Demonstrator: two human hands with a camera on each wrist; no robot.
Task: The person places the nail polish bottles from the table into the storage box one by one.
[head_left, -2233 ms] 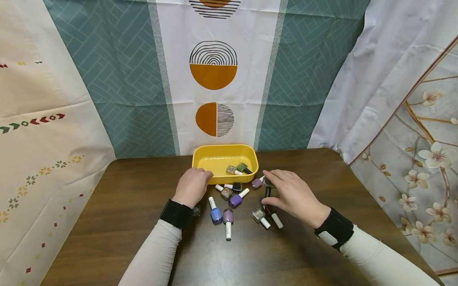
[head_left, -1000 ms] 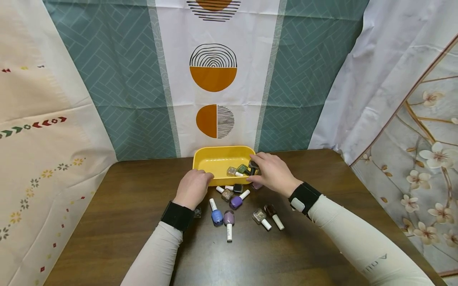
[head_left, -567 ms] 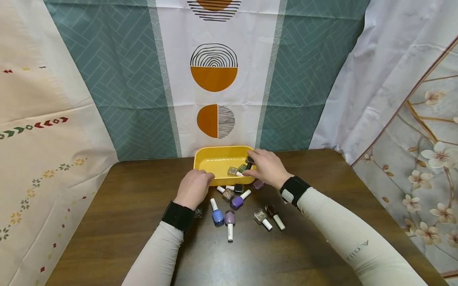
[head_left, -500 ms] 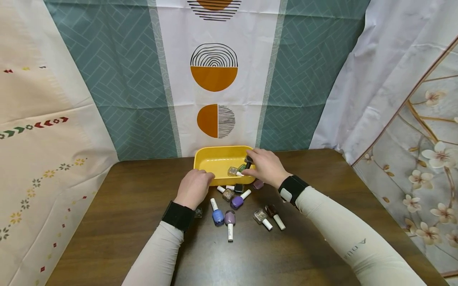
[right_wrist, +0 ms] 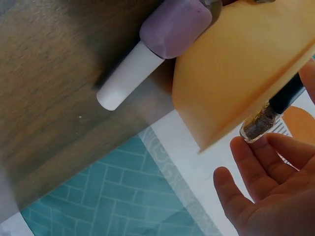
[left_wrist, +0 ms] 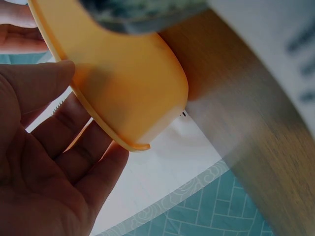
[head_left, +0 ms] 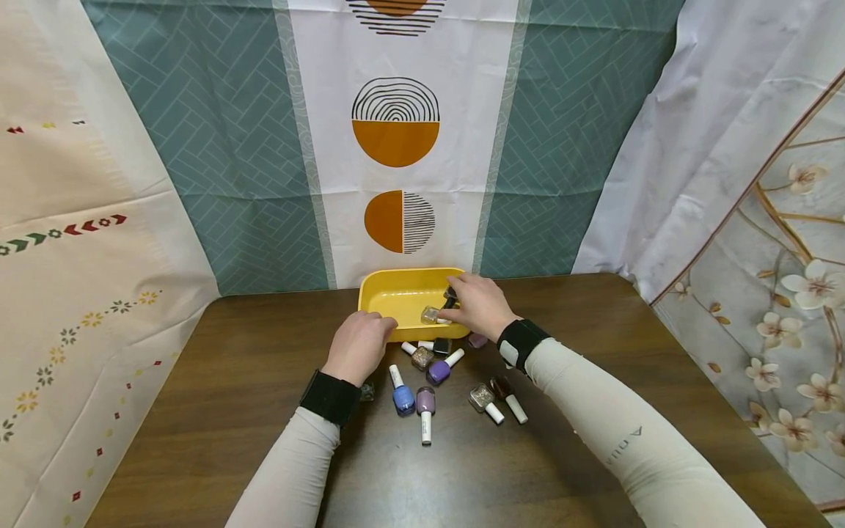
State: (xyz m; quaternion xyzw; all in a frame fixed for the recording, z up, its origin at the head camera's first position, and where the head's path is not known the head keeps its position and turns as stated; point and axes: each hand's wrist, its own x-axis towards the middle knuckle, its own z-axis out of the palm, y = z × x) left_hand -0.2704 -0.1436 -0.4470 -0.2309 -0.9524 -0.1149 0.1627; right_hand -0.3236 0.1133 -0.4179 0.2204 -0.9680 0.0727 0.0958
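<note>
My left hand [head_left: 356,346] grips the near-left rim of a yellow plastic tub [head_left: 412,270], thumb on one side of the wall and fingers on the other in the left wrist view. My right hand [head_left: 483,304] is over the tub's right end. Between its thumb and fingertips it pinches a nail polish bottle [right_wrist: 261,123] with dark glitter and a black cap [right_wrist: 287,94]. A pale glitter nail polish bottle [head_left: 430,315] with a white cap lies in the tub beside the thumb. The green bottle in there is hidden behind the hand.
In front of the tub lie a blue bottle [head_left: 403,401], a mauve bottle [head_left: 425,400], a purple bottle [head_left: 439,372] and a brown glitter bottle [head_left: 422,358]. Further right are a silver glitter bottle [head_left: 481,397] and a dark brown bottle [head_left: 500,386]. Patterned cloth [head_left: 271,147] hangs behind the table.
My right hand has carried the black-capped bottle from the table on the right up over the tub, then a little further left, covering the green bottle. My left hand stays on the rim.
</note>
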